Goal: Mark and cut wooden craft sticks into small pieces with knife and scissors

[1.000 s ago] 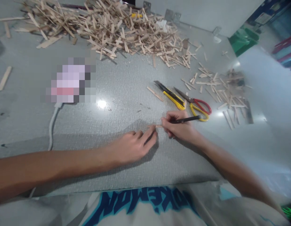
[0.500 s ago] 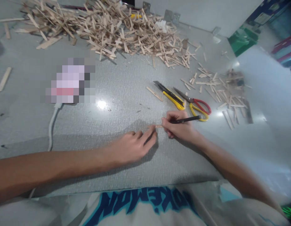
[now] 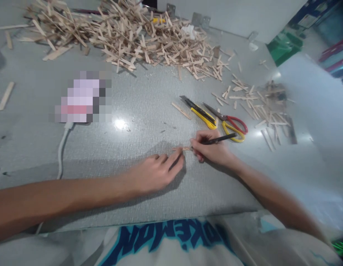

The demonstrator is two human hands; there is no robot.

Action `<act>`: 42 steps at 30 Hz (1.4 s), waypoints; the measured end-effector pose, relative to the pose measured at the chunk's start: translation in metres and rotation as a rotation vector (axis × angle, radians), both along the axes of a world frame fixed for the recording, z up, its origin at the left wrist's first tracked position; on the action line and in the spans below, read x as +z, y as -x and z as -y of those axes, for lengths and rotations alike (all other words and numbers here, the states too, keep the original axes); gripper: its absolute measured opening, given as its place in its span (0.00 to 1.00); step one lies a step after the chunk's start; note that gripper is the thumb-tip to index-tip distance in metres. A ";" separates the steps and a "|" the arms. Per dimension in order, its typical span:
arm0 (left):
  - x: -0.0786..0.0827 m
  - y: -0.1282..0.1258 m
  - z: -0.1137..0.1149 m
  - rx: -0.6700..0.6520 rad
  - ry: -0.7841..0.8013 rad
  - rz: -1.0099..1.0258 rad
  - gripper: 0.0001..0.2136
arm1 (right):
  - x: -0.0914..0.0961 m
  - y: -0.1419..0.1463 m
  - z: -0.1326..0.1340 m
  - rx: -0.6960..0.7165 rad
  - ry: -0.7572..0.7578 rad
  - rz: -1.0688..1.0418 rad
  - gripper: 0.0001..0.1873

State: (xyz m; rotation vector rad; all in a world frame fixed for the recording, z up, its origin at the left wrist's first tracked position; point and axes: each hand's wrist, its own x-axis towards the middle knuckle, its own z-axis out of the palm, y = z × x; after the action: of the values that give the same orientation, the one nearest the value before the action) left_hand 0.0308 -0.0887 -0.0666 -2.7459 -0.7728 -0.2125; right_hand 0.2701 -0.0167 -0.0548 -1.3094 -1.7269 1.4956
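Note:
A small wooden stick piece (image 3: 183,148) lies flat on the grey table (image 3: 132,111) in front of me. My left hand (image 3: 157,171) rests palm down, its fingertips pressing on the stick's near side. My right hand (image 3: 211,149) is closed on a thin black pen (image 3: 220,139), whose tip touches the stick's right end. A yellow and black utility knife (image 3: 199,111) and red and yellow scissors (image 3: 229,123) lie just beyond my right hand.
A large heap of wooden sticks (image 3: 127,33) spreads across the far side. A smaller scatter of stick pieces (image 3: 260,103) lies at the right. A blurred-out object (image 3: 82,98) with a white cable (image 3: 60,151) sits at the left. One loose stick (image 3: 5,95) lies far left.

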 end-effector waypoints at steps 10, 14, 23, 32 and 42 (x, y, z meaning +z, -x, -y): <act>-0.007 0.001 0.003 0.091 0.069 0.095 0.26 | 0.034 -0.072 -0.059 -0.276 -0.838 0.733 0.10; -0.008 0.000 0.005 0.170 0.097 0.089 0.30 | 0.036 -0.102 -0.097 -0.327 -0.836 1.108 0.23; -0.009 0.002 0.001 0.120 0.128 0.062 0.28 | 0.039 -0.069 -0.109 0.213 -0.951 1.215 0.26; -0.016 0.002 -0.001 0.119 0.099 0.080 0.26 | 0.037 -0.031 -0.119 0.318 -0.665 0.996 0.16; -0.020 0.001 -0.001 0.116 0.076 0.106 0.24 | 0.061 -0.041 -0.095 0.067 -0.746 0.669 0.11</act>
State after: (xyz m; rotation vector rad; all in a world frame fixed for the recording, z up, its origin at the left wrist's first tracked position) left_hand 0.0302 -0.0873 -0.0871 -2.7679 -0.9845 -0.3130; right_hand 0.3110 0.0787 0.0059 -1.3850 -2.4109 0.3085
